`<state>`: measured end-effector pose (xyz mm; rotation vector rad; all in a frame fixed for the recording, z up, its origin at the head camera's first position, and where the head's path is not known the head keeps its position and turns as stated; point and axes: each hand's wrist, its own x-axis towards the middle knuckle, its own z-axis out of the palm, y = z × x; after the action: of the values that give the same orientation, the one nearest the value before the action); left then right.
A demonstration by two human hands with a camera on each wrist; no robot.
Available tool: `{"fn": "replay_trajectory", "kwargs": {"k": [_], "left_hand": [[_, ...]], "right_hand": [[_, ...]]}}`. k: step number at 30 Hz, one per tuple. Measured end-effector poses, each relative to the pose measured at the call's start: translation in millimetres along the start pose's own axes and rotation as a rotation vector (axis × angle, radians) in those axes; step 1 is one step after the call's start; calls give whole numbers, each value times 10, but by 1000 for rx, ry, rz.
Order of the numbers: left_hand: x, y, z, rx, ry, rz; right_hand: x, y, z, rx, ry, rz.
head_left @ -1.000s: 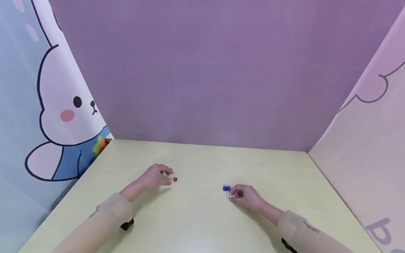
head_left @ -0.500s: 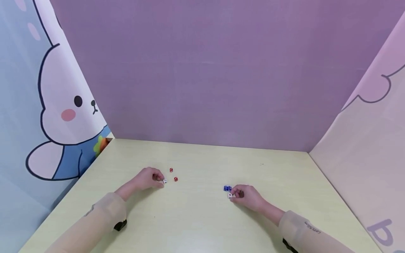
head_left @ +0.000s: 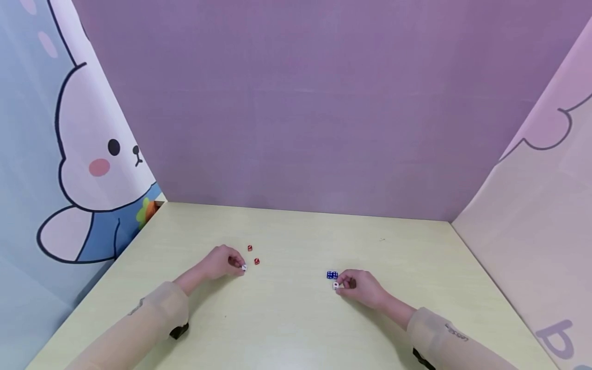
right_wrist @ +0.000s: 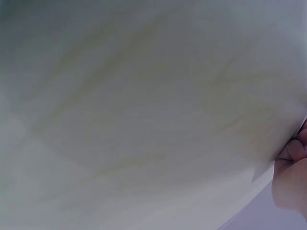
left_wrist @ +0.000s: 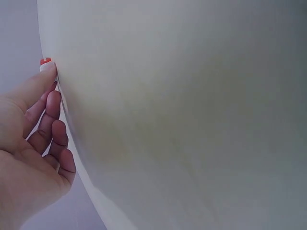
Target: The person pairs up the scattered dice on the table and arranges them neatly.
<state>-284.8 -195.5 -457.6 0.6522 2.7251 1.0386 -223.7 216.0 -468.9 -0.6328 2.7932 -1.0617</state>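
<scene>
My left hand point(head_left: 221, 263) pinches a white die point(head_left: 244, 267) between thumb and forefinger, low over the table. Two red dice lie just beyond it: one red die point(head_left: 256, 261) close to the fingertips and another red die point(head_left: 250, 248) farther back. In the left wrist view the thumb mostly covers the white die, and a bit of red shows past it. My right hand point(head_left: 363, 288) pinches a second white die point(head_left: 335, 285). Directly behind that one, a pair of blue dice point(head_left: 332, 275) sit side by side. The right wrist view catches only part of the hand, and no die.
A pale wooden table point(head_left: 287, 318) lies under both hands. A purple panel point(head_left: 300, 113) rises at its back edge. Printed cloths stand on both sides, the left cloth point(head_left: 102, 190) with a cartoon rabbit.
The left hand drew back left from over the red dice, uncovering them, and now shows a white die in its pinch; it then shifted slightly right. The right hand stays almost still.
</scene>
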Motion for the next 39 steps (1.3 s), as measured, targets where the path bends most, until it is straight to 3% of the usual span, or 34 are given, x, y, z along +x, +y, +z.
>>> {"fn": "replay_trajectory", "kwargs": {"k": [14,18,27,39], "left_hand": [[-27,243,177,-4,-11,32],[-6,307,235,-17,6,6],[69,459,356,-50,62,-61],[236,650,510,-21,52,-33]], "right_hand": [[-1,-11,1,9,21,-21],[0,-3,7,19,18,-20],[9,11,5,11,15,-16],[6,-22,-7,2,6,-13]]}}
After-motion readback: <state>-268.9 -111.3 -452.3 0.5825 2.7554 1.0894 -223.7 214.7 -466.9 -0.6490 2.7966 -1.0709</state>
